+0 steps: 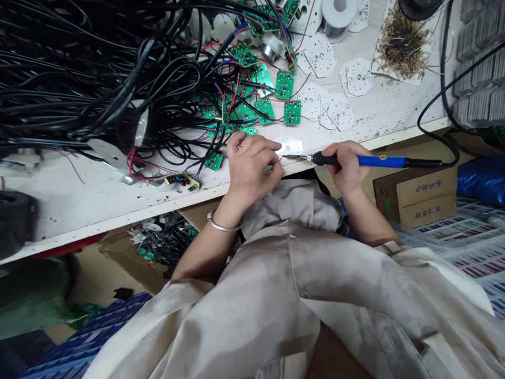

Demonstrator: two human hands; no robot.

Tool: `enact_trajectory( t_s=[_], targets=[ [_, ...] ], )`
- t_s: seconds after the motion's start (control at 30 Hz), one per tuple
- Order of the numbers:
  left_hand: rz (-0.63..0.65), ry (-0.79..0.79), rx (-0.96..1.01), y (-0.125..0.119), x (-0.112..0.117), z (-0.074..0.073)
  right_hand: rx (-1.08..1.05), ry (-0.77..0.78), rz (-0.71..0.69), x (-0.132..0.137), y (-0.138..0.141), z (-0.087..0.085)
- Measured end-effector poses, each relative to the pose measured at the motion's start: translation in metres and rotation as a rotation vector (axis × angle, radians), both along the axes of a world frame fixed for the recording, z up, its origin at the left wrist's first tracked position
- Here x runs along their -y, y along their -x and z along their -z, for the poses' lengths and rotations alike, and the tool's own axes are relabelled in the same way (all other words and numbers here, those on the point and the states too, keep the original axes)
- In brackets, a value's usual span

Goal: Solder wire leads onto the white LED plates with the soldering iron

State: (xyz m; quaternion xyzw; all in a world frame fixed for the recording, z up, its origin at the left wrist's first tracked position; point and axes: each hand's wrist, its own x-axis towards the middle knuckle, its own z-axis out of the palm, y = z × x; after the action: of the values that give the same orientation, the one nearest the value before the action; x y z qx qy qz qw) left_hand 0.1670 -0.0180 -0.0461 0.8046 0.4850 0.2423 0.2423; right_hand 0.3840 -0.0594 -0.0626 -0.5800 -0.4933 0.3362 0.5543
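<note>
A soldering iron [381, 161] with a blue handle and black grip lies in my right hand [347, 166], whose fingers are wrapped round it. Its metal tip points left, over a small white circuit board [291, 144] at the table's front edge. My left hand [254, 166] is at that board's left side, fingers curled and pressed together. What those fingers pinch, if anything, is hidden. Just behind the hands lie several green circuit boards [292, 112] with red, blue and black wires. More white octagonal boards [341, 112] with small LEDs are spread to their right.
A big tangle of black cables [98, 79] covers the table's left part. At the back stand a solder spool [338, 16] and a pad with brown residue [406, 42]. The iron's black cord [445, 89] loops at right, by stacked grey boards [479, 79]. Cardboard boxes [426, 195] sit below.
</note>
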Motion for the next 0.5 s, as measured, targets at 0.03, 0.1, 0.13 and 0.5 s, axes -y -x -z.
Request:
enact_trajectory(
  t_s=[0.03, 0.1, 0.13, 0.5],
  targets=[
    [0.000, -0.001, 0.002, -0.0001, 0.0001, -0.0002, 0.009, 0.009, -0.004, -0.0005, 0.0004, -0.0006],
    [-0.006, 0.000, -0.007, -0.0003, 0.0001, -0.0006, 0.022, 0.028, -0.011, -0.0016, 0.0017, -0.0025],
    [-0.009, 0.002, -0.015, -0.0004, 0.0001, -0.0008, 0.020, 0.031, -0.004, -0.0021, 0.0027, -0.0035],
    [0.002, -0.048, -0.014, 0.0006, 0.0006, -0.0004, 0.270, -0.356, -0.180, 0.0009, 0.0071, -0.0027]
  ],
)
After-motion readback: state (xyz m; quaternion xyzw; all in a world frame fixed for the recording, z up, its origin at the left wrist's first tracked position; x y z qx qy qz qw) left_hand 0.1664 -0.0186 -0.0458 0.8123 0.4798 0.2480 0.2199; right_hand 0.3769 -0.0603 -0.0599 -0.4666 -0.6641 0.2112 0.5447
